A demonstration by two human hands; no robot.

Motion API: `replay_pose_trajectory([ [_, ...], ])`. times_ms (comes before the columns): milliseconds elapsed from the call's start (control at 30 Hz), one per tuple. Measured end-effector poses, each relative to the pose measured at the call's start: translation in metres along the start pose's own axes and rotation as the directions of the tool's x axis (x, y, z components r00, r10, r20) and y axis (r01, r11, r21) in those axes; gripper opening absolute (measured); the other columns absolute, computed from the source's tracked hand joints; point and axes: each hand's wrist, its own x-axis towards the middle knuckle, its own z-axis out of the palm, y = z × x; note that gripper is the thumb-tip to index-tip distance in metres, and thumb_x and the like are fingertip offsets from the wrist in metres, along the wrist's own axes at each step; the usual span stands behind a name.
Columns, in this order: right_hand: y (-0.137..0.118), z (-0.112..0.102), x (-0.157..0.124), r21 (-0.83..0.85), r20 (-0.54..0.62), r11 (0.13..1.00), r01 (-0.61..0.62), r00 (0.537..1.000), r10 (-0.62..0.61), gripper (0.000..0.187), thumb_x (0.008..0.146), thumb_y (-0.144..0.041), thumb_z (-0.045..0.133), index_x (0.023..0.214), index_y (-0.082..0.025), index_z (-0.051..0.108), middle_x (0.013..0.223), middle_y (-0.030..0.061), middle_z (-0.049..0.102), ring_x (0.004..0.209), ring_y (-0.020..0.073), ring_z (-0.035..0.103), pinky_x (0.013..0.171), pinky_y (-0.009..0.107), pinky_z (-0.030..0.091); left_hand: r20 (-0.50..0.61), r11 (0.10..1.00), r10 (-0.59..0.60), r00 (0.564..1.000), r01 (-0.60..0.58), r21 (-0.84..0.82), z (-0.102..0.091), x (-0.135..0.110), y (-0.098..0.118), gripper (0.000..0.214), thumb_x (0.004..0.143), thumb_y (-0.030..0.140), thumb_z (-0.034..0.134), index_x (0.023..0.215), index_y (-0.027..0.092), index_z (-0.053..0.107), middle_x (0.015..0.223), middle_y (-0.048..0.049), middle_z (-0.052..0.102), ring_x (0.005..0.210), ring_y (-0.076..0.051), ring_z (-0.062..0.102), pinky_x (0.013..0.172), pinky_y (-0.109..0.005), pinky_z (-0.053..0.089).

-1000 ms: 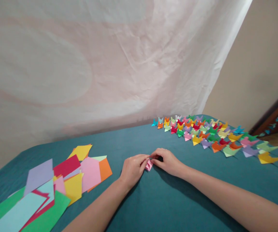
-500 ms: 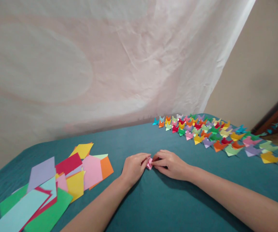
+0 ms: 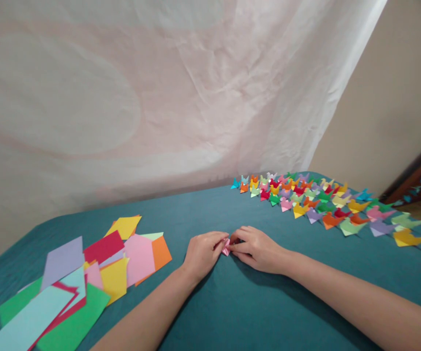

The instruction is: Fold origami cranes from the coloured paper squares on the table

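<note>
A small folded piece of pink origami paper (image 3: 226,247) is pinched between my two hands, low over the teal-covered table (image 3: 203,312). My left hand (image 3: 203,252) grips its left side with thumb and forefinger. From the right, the fingertips of my right hand (image 3: 256,247) close on its other side. Fingers cover much of the paper, so its exact folded shape is hard to make out.
Loose sheets of coloured paper, among them a pink sheet (image 3: 140,258) and a green sheet (image 3: 77,321), lie overlapping at the left. Rows of folded paper birds (image 3: 300,209) stand at the back right. A pale curtain (image 3: 181,97) hangs behind the table.
Both hands stay in nearly the same place on the pink paper. Only a very slight shift of the right fingers shows.
</note>
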Motion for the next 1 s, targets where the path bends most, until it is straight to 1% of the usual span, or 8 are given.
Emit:
replay_pose_trajectory([
  [200,-0.003,-0.001,0.001,-0.064,0.019,0.998,-0.004,1.000,0.006,0.020,0.089,-0.025,0.049,0.097,-0.021,0.067,0.094,0.0078,0.059,0.088,0.0192,0.051,0.077,0.032,0.039,0.023,1.000,0.009,1.000,-0.009,-0.019,-0.003,0.000,0.006,0.025,0.087,0.019,0.047,0.101,0.026,0.067,0.101,0.0004,0.069,0.092,-0.016,0.064,0.083,-0.025,0.049],
  [367,-0.007,-0.001,0.000,-0.131,0.030,0.991,-0.003,1.000,0.007,0.019,0.088,-0.028,0.051,0.094,-0.020,0.067,0.092,0.0088,0.058,0.086,0.0205,0.050,0.075,0.034,0.039,0.034,1.000,0.019,0.999,-0.019,-0.007,-0.002,-0.001,0.004,0.029,0.083,0.015,0.049,0.106,0.025,0.064,0.104,-0.0020,0.068,0.096,-0.018,0.062,0.088,-0.029,0.047],
  [500,-0.009,-0.007,0.000,-0.089,0.069,0.996,0.002,0.998,0.004,0.021,0.087,-0.031,0.052,0.100,-0.023,0.067,0.094,0.0085,0.057,0.088,0.0209,0.050,0.078,0.034,0.039,0.017,1.000,0.028,0.999,-0.028,0.002,0.001,-0.001,0.000,0.029,0.082,0.015,0.050,0.106,0.023,0.064,0.103,-0.0032,0.068,0.097,-0.019,0.060,0.090,-0.033,0.046],
  [733,-0.012,-0.022,0.000,-0.073,0.158,0.996,0.040,0.987,-0.028,0.028,0.087,-0.035,0.052,0.112,-0.027,0.063,0.102,0.0090,0.056,0.093,0.0223,0.050,0.083,0.037,0.038,-0.002,0.999,0.013,1.000,-0.013,0.034,0.002,-0.001,-0.001,0.028,0.083,0.017,0.050,0.107,0.023,0.064,0.105,-0.0027,0.067,0.099,-0.019,0.058,0.091,-0.033,0.045],
  [867,-0.010,-0.020,0.000,-0.038,0.134,0.999,0.017,0.991,-0.012,0.027,0.087,-0.033,0.052,0.112,-0.027,0.063,0.101,0.0081,0.056,0.094,0.0212,0.049,0.084,0.036,0.039,0.010,0.998,0.027,1.000,-0.027,0.052,0.000,-0.002,-0.001,0.028,0.084,0.017,0.050,0.108,0.023,0.063,0.108,-0.0018,0.066,0.101,-0.019,0.057,0.092,-0.034,0.044],
  [1000,-0.006,-0.012,0.000,-0.058,0.085,0.998,-0.025,0.996,0.030,0.023,0.088,-0.030,0.052,0.106,-0.022,0.064,0.101,0.0086,0.056,0.094,0.0207,0.049,0.084,0.035,0.039,0.040,0.994,0.049,0.998,-0.052,0.094,-0.001,-0.004,0.000,0.029,0.086,0.019,0.047,0.111,0.023,0.062,0.113,-0.0032,0.064,0.106,-0.020,0.056,0.093,-0.035,0.043],
])
